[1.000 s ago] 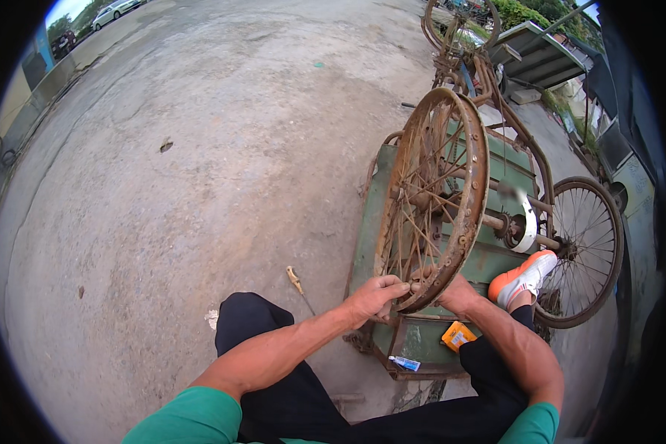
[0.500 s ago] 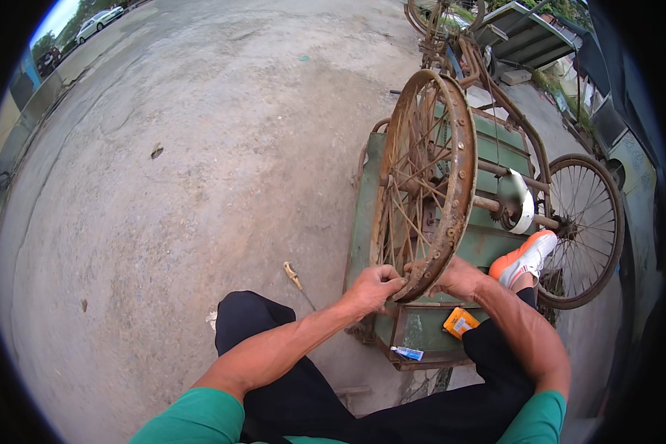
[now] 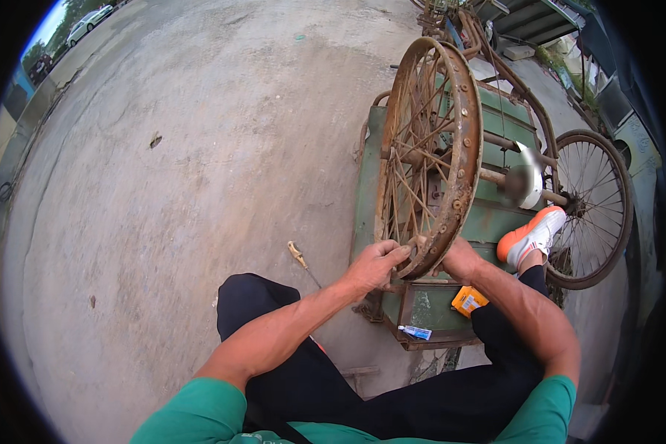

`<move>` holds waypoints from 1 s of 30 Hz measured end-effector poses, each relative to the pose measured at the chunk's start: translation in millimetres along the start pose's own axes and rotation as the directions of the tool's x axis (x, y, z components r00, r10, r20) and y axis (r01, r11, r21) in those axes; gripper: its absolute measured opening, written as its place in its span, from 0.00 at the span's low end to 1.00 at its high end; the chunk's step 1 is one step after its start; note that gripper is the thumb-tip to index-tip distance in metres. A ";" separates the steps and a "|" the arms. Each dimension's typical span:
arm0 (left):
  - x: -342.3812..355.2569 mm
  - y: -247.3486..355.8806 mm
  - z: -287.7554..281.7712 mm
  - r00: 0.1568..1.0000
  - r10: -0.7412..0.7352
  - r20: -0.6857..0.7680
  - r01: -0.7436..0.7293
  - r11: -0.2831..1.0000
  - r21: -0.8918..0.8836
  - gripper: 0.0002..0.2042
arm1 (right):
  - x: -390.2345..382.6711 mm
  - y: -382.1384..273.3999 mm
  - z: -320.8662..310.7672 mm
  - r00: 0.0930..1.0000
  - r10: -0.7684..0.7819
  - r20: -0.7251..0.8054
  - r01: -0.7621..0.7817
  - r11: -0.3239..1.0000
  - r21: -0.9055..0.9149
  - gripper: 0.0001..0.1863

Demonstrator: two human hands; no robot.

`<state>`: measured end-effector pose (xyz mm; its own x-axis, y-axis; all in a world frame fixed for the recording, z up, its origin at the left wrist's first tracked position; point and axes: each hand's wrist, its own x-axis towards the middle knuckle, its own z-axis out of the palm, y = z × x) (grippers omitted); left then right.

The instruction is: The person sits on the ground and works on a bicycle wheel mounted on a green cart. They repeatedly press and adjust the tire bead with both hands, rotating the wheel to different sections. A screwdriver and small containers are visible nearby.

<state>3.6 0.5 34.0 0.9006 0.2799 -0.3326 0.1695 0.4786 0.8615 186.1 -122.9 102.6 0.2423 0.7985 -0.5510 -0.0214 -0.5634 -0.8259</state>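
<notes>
A rusty spoked wheel [image 3: 462,140] with a bare rim and no tyre stands upright on the overturned green cart [image 3: 368,174]. At the bottom of its rim, my left hand [image 3: 377,265] pinches the left edge, thumb against the metal beside the spokes. From the other side, my right hand [image 3: 459,260] closes round the same stretch of rim. Its fingertips show between the spokes, while the rim hides the rest. Whether a small part sits in my fingers is hidden.
An orange packet [image 3: 468,301] and a blue-and-white tube [image 3: 415,331] lie on the cart's near panel. A screwdriver [image 3: 297,254] with a yellowish handle rests on the concrete to the left. Beyond my shoe [image 3: 531,238], a second wheel [image 3: 618,211] with a tyre stands on the right.
The view has shifted slightly, so the wheel and cart appear higher and a little to the right. Both hands stay at the bottom of the rim, with the left thumb now straighter along it.
</notes>
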 end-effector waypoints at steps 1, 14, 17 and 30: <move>-0.8 -1.4 -0.7 1.000 -0.009 -0.014 0.008 1.000 -0.008 0.16 | 1.7 4.9 -3.5 1.000 0.012 0.027 -0.014 0.997 0.071 0.23; 2.6 -13.2 -6.7 0.999 0.031 -0.017 -0.033 0.995 -0.090 0.18 | 10.5 0.2 2.6 1.000 -0.022 0.010 0.024 0.975 -0.221 0.17; 4.6 -14.1 -6.1 0.999 0.049 -0.002 -0.049 0.991 -0.125 0.23 | 10.0 -2.6 11.8 0.995 0.082 -0.061 -0.094 0.970 -0.222 0.18; -2.0 -3.4 -6.0 0.999 0.017 -0.040 -0.020 0.996 -0.085 0.23 | -1.3 1.2 15.9 0.975 0.206 -0.078 -0.186 0.960 0.207 0.19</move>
<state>-1.1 3.3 29.4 0.8866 0.3209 -0.3332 0.1165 0.5421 0.8322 170.3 -121.2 100.4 0.3076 0.6462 -0.6984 -0.2665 -0.6461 -0.7152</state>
